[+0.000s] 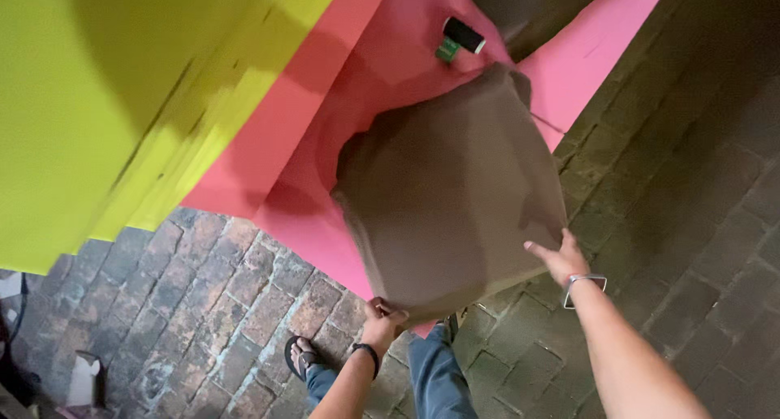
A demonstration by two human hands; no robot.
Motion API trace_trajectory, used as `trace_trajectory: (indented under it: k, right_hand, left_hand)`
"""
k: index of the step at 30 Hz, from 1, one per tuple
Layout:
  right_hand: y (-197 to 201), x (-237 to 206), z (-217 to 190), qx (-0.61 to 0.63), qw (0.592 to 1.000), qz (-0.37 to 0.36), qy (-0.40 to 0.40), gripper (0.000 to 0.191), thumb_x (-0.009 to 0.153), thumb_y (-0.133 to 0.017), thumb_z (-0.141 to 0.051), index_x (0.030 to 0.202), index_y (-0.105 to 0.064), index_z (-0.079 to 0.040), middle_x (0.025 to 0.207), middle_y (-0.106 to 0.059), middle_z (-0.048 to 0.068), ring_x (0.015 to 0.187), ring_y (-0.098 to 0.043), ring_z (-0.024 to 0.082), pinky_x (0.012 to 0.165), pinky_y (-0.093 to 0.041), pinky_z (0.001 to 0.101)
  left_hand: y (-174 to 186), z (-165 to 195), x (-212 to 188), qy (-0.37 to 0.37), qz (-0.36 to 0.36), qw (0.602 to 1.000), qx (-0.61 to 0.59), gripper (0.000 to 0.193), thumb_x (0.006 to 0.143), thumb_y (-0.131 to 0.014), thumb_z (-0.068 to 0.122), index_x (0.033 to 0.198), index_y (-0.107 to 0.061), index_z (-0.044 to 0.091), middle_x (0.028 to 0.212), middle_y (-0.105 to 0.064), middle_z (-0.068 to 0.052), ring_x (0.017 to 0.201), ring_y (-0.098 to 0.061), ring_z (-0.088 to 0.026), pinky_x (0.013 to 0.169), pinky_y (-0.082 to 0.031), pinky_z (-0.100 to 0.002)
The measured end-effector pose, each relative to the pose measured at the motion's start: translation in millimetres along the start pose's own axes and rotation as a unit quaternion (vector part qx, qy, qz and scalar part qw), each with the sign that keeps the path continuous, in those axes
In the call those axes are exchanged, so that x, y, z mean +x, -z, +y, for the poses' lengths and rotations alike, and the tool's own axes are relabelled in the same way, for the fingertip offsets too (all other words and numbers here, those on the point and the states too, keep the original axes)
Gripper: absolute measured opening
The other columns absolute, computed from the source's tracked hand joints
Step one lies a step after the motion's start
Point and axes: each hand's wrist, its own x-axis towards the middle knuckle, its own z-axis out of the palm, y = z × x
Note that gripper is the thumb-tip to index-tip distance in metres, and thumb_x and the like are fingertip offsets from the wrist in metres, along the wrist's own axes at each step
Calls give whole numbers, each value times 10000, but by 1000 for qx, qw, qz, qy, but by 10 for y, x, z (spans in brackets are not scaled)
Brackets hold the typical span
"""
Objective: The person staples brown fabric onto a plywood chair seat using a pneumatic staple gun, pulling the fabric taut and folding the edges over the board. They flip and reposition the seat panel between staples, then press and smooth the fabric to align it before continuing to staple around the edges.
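A big brown sheet of paper (451, 192) lies curved over pink sheets (357, 86). My left hand (383, 323) pinches its near bottom edge. My right hand (559, 257) grips its right edge, fingers along the border. A wristband sits on my right wrist and a dark band on my left. On the pink sheet beyond the brown one rests a black thread spool (460, 37) with a green end.
A thick stack of yellow-green sheets (122, 102) fills the upper left. Below is a brick-paved floor (219, 305), darker to the right. My sandalled foot (302, 356) and jeans show at the bottom. A white object (84, 380) lies at the lower left.
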Motion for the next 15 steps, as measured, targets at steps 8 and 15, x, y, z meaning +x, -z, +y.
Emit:
trace_trajectory:
  k: [8,15]
  right_hand:
    - [188,-51,191,134,984,-84,-81,1005,797,-596,-711,1589,-422,-117,1657,-392,150,1527,-348,316,1224,-262,484]
    - [-166,-742,282,125,980,150,-48,794,902,-589,-745,1162,-749,-11,1203,-723,209,1150,-657,337,1016,-460,448]
  left_hand:
    - [330,47,125,124,34,984,-122,893,838,-658,667,1473,-527,53,1379,-581,-222,1267,-489,-397,933,-388,-452]
    - [823,122,-49,38,157,983,85,852,852,-688,697,1319,-718,-15,1168,-792,-236,1084,-752,-339,996,-546,-417]
